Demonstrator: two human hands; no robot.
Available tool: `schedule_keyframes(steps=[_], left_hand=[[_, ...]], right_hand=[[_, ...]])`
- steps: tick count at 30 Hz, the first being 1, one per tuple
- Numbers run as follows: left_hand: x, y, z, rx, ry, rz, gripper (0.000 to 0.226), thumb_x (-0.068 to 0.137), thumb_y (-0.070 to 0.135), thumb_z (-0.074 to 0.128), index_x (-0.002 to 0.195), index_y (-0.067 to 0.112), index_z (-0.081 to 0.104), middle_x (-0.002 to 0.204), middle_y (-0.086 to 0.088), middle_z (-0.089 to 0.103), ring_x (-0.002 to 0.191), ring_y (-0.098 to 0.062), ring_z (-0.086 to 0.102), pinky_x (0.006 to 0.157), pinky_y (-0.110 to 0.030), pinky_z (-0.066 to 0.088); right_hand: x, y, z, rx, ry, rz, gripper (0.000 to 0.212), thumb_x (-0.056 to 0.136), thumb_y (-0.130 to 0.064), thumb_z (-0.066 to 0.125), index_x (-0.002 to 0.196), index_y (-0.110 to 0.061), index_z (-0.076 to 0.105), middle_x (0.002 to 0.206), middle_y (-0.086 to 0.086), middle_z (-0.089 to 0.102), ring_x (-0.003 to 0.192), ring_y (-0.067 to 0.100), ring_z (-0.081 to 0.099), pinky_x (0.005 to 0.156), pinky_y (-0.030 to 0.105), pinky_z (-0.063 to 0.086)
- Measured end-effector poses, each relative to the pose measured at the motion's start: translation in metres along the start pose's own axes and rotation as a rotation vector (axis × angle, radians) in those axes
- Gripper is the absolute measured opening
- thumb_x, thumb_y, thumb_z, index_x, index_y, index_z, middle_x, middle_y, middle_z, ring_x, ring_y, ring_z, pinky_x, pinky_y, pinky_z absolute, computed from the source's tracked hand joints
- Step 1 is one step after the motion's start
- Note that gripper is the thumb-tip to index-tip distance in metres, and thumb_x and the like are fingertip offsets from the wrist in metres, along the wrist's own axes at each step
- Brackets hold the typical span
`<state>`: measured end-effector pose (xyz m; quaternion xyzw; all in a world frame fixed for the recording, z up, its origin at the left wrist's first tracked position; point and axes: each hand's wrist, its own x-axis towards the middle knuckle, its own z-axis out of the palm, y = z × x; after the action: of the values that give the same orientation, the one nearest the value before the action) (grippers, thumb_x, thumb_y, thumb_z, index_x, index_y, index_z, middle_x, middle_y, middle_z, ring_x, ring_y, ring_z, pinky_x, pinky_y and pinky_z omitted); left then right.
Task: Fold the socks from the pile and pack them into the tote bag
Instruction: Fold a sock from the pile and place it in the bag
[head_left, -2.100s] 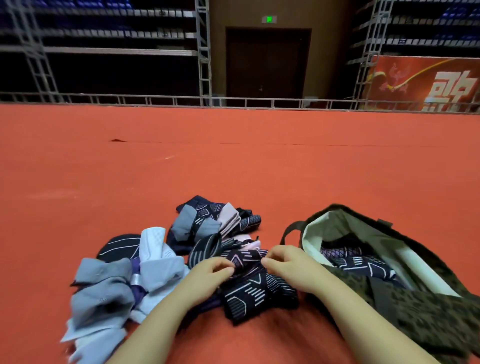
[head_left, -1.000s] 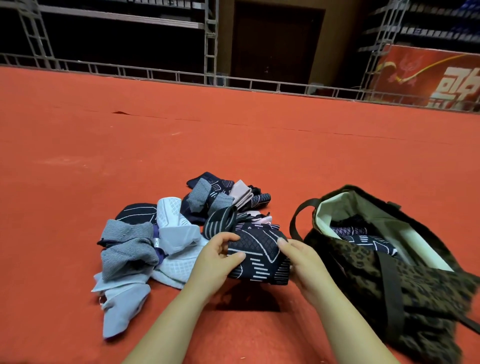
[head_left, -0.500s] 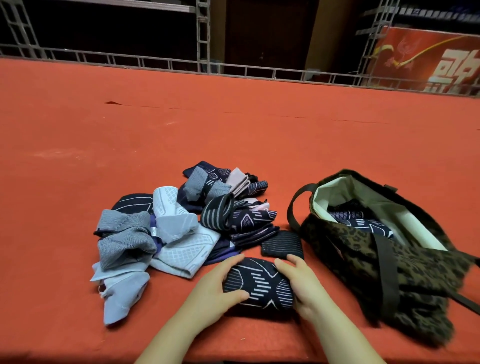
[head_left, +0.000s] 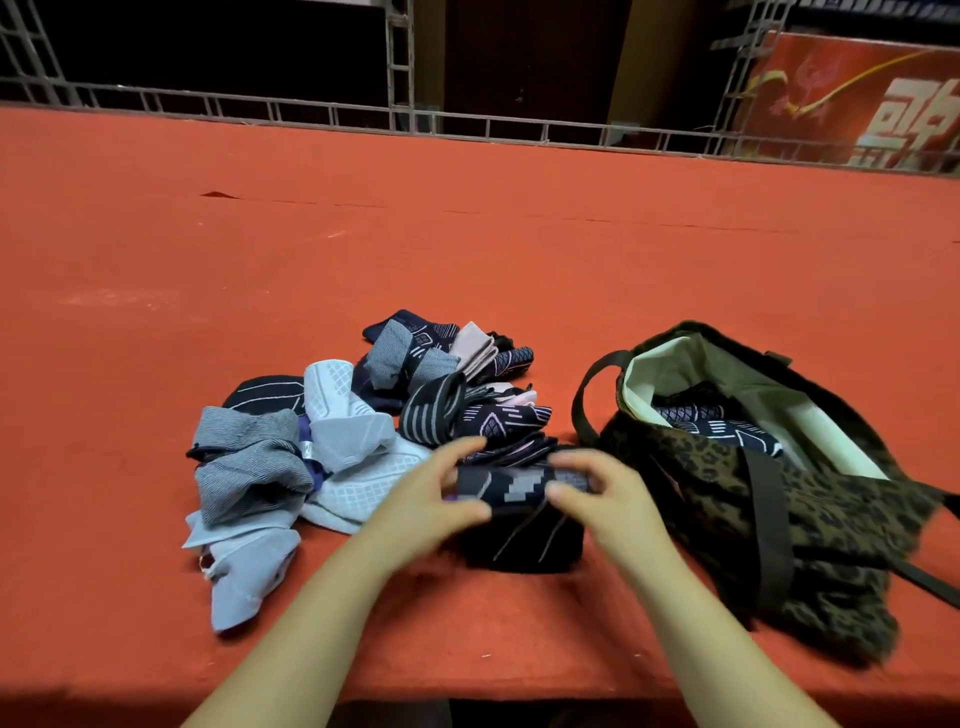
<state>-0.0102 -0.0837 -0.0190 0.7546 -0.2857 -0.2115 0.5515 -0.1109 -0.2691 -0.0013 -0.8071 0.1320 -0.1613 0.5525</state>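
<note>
The dark patterned sock (head_left: 519, 488) is held just above the red felt table (head_left: 467, 249), in front of the pile of socks (head_left: 363, 431) and left of the tote bag (head_left: 769, 478); the left hand (head_left: 441, 499) pinches its left end and the right hand (head_left: 597, 493) its right end, fingers curled round the knit, though motion blur hides the exact finger placement; a dark fold hangs below the hands towards the cloth. The sock is judged light, soft and limp, likely to spring open unless the fold is kept pinched; the safest hold would be across the folded bundle, thumb under and fingers over, rather than at a loose cuff. The pile mixes ribbed grey knit, pale waffle-textured fabric and navy geometric prints, all crumpled. The bag is floppy leopard-print cloth with a pale lining and dark webbing straps; its mouth sags open, with patterned socks already inside.
</note>
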Motion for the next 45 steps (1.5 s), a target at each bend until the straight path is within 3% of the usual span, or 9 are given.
schedule_keyframes(steps=[4,9,12,16,24,31,40,43,45], left_hand=[[0.046,0.053,-0.026,0.191,0.191,0.124,0.063,0.064,0.024,0.074,0.122,0.037,0.054,0.109,0.007,0.066,0.101,-0.01,0.063,0.097,-0.031,0.047],[0.038,0.068,-0.032,0.359,0.213,0.169,0.055,0.073,0.019,0.076,0.125,0.024,0.06,0.114,0.015,0.061,0.101,-0.002,0.057,0.091,-0.011,0.039],[0.011,0.029,-0.015,0.457,0.093,0.102,0.046,0.072,0.022,0.074,0.118,0.023,0.066,0.106,0.016,0.064,0.094,0.002,0.057,0.086,-0.011,0.04],[-0.022,-0.021,0.01,0.508,-0.12,-0.041,0.038,0.072,0.024,0.073,0.11,0.029,0.068,0.101,0.015,0.068,0.089,0.004,0.061,0.085,-0.017,0.045],[-0.026,-0.032,0.012,0.77,-0.137,0.096,0.023,0.069,0.045,0.072,0.084,0.03,0.065,0.083,0.013,0.056,0.085,-0.008,0.051,0.078,-0.029,0.041],[-0.033,-0.04,0.013,0.695,-0.311,0.169,0.037,0.068,0.046,0.075,0.073,0.031,0.041,0.105,0.017,0.054,0.103,-0.003,0.038,0.093,-0.026,0.028],[-0.037,-0.037,0.012,0.54,-0.39,0.059,0.039,0.072,0.035,0.074,0.068,0.027,0.035,0.109,0.027,0.061,0.107,0.004,0.046,0.093,-0.023,0.037],[-0.038,-0.032,0.01,0.403,-0.3,-0.012,0.039,0.071,0.036,0.071,0.065,0.023,0.034,0.073,0.015,0.06,0.067,-0.006,0.05,0.068,-0.032,0.042],[-0.038,-0.031,0.008,0.365,-0.227,-0.053,0.039,0.076,0.036,0.068,0.063,0.022,0.034,0.057,0.012,0.045,0.057,-0.007,0.039,0.058,-0.031,0.035]], right_hand=[[0.046,-0.051,-0.014,0.008,0.033,-0.121,0.038,0.082,0.003,0.067,0.108,-0.023,0.06,0.096,-0.016,0.062,0.075,-0.02,0.058,0.068,0.001,0.041],[0.036,-0.057,-0.03,-0.085,0.022,-0.134,0.049,0.08,0.002,0.069,0.124,-0.017,0.058,0.075,-0.02,0.062,0.062,-0.017,0.056,0.062,0.001,0.04],[0.004,-0.01,-0.023,-0.186,-0.101,-0.006,0.045,0.075,-0.005,0.077,0.115,-0.021,0.066,0.094,-0.008,0.07,0.073,-0.011,0.06,0.074,0.008,0.046],[-0.047,0.04,-0.006,-0.287,-0.282,0.185,0.033,0.076,-0.01,0.076,0.096,-0.034,0.068,0.074,-0.014,0.072,0.065,-0.003,0.061,0.073,0.023,0.051],[-0.051,0.039,-0.002,-0.489,-0.261,0.084,0.024,0.073,-0.025,0.078,0.074,-0.042,0.062,0.064,-0.019,0.063,0.059,-0.004,0.054,0.067,0.021,0.044],[-0.056,0.047,-0.008,-0.584,-0.311,0.027,0.026,0.069,-0.034,0.079,0.07,-0.035,0.053,0.088,-0.011,0.053,0.091,0.007,0.047,0.081,0.022,0.037],[-0.052,0.058,-0.013,-0.56,-0.595,-0.022,0.043,0.067,-0.036,0.08,0.063,-0.029,0.038,0.127,-0.04,0.036,0.128,-0.022,0.002,0.109,0.016,0.001],[-0.05,0.059,-0.015,-0.479,-0.62,0.001,0.047,0.069,-0.036,0.076,0.063,-0.026,0.031,0.113,-0.021,0.064,0.125,-0.02,0.029,0.112,0.02,-0.006],[-0.047,0.055,-0.017,-0.417,-0.529,0.022,0.044,0.07,-0.038,0.073,0.065,-0.029,0.031,0.097,-0.004,0.071,0.098,-0.003,0.058,0.113,0.021,0.009]])
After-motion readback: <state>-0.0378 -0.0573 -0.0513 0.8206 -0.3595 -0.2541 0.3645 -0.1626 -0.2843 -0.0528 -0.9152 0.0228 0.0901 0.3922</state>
